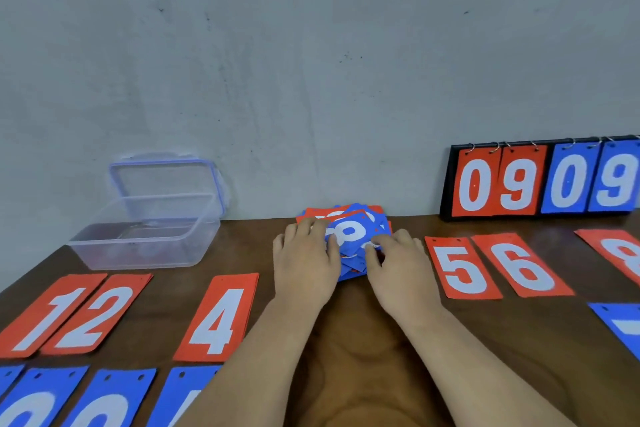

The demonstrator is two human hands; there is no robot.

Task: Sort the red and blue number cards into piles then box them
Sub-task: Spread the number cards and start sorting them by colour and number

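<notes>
1. The blue number card printed with a white 8 (349,232) is pinched at its near right corner by the right hand (398,263). The mixed heap of red and blue cards (351,270) beneath it is clasped along its left edge by the curled left hand (306,253).
2. The heap is found at the centre of the frame, on the far part of the dark brown wooden table (346,357), close to the grey wall.
3. The step is best done if one card alone is slid off sideways while the heap is pinned, so that neighbouring cards are not dragged askew.
4. The card is then best laid squarely among the blue cards (110,395) along the lower left edge, below the red piles marked 1, 2 and 4 (90,315). The red piles marked 5 and 6 (495,267) are laid right of the hands.
5. The clear plastic box (145,239), its lid propped open, is seen at centre left.
6. The undersides of the fingers are hidden, so it cannot be told how many cards are pinched. The heap's depth is not shown. The blue cards' numerals are cut off by the bottom edge. A red 8 card (620,256) and a further blue card (623,326) are cropped at the right, as is the black flip scoreboard (519,180).
</notes>
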